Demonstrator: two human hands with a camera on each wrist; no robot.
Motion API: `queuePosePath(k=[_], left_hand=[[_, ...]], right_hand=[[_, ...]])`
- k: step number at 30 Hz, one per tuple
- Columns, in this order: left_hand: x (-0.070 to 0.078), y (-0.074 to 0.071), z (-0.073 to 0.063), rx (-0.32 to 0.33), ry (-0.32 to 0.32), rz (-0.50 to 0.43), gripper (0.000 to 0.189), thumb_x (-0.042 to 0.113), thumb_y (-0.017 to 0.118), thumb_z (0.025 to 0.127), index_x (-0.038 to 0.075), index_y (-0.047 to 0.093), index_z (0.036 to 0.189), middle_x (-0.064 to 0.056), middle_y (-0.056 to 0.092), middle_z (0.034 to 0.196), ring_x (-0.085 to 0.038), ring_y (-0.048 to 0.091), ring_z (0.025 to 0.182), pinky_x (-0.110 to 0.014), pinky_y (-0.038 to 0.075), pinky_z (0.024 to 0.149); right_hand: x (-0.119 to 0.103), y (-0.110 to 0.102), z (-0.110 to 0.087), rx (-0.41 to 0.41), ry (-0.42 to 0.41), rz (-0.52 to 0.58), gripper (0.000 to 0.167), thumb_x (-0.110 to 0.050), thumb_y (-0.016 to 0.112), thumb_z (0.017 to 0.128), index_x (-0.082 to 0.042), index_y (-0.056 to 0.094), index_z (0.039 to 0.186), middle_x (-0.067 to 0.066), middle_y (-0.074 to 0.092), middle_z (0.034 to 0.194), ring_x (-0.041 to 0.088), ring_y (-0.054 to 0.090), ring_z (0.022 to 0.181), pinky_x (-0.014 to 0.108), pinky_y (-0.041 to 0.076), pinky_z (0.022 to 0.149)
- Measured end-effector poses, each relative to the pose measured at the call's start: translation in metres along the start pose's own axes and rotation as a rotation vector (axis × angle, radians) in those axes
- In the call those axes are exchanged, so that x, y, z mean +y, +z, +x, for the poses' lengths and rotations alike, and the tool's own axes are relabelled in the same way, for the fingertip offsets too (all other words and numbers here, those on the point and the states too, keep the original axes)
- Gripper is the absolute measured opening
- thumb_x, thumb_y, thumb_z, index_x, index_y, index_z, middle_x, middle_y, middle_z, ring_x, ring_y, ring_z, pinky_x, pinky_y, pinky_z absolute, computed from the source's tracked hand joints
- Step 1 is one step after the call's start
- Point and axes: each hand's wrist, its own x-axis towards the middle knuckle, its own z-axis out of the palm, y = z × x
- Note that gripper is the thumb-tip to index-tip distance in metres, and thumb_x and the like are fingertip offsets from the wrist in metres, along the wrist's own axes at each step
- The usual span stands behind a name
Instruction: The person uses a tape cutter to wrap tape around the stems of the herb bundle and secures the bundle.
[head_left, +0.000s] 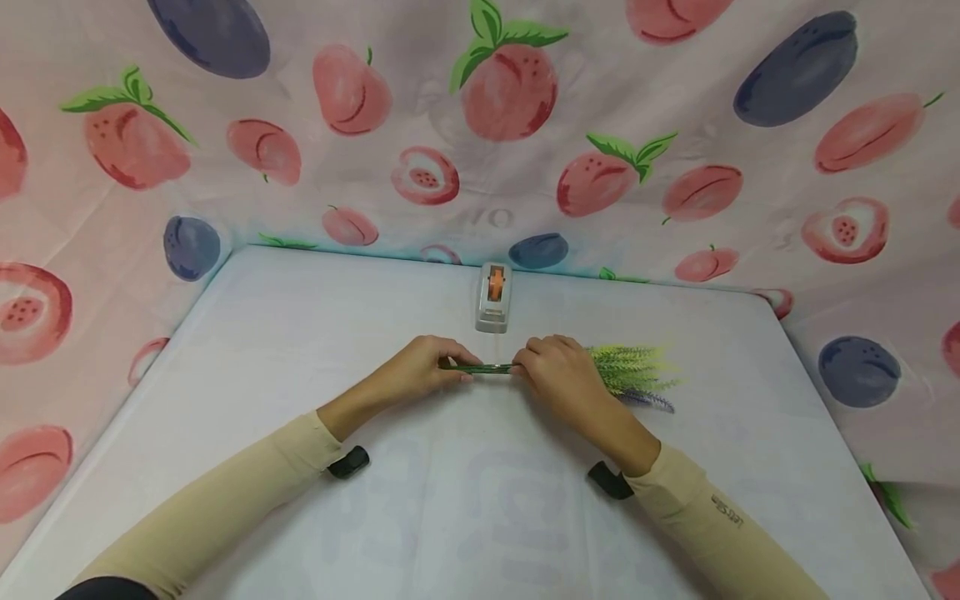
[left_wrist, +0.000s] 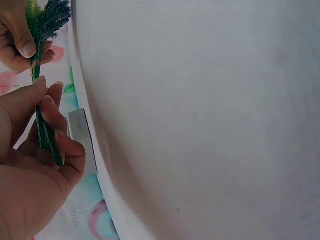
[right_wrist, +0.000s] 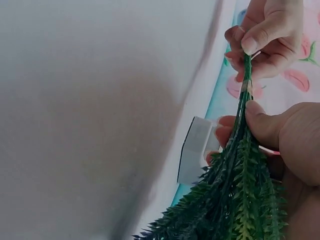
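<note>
A bunch of artificial lavender sprigs [head_left: 633,371] lies sideways between the hands, with yellow-green heads and a purple one at the right. My left hand [head_left: 431,364] pinches the green stems near their lower ends; two stem tips stick out past its fingers in the left wrist view. Just below the flower heads, my right hand [head_left: 566,379] grips the same stems between thumb and fingers. A short stretch of stem [head_left: 495,368] shows between the hands, and a shiny tan band [right_wrist: 246,86] circles it in the right wrist view.
Behind the hands, a grey tape dispenser [head_left: 492,317] with an orange roll core stands at the white table's [head_left: 375,283] back edge. A fruit-print curtain [head_left: 420,100] hangs behind and along both sides.
</note>
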Motion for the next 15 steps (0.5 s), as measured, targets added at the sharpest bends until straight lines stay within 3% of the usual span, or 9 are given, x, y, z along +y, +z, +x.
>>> queuePosePath(k=[9, 15], left_hand=[[0.0012, -0.0041, -0.0008, -0.014, 0.034, 0.034, 0.021, 0.004, 0.071, 0.094, 0.007, 0.078, 0.113, -0.004, 0.076, 0.108, -0.012, 0.062, 0.091, -0.027, 0.051, 0.08], [0.0033, -0.0067, -0.0002, -0.016, 0.012, 0.063, 0.022, 0.002, 0.069, 0.094, 0.008, 0.078, 0.113, -0.003, 0.075, 0.105, -0.011, 0.059, 0.088, -0.026, 0.049, 0.077]], right_hand=[[0.0019, 0.0007, 0.0039, -0.105, 0.068, 0.091, 0.023, -0.022, 0.085, 0.085, -0.014, 0.071, 0.101, -0.001, 0.072, 0.09, 0.019, 0.065, 0.079, 0.04, 0.055, 0.075], [0.0027, 0.0027, 0.0046, -0.055, 0.057, 0.11, 0.016, -0.019, 0.084, 0.085, -0.014, 0.071, 0.093, -0.001, 0.069, 0.085, 0.018, 0.064, 0.075, 0.039, 0.054, 0.072]])
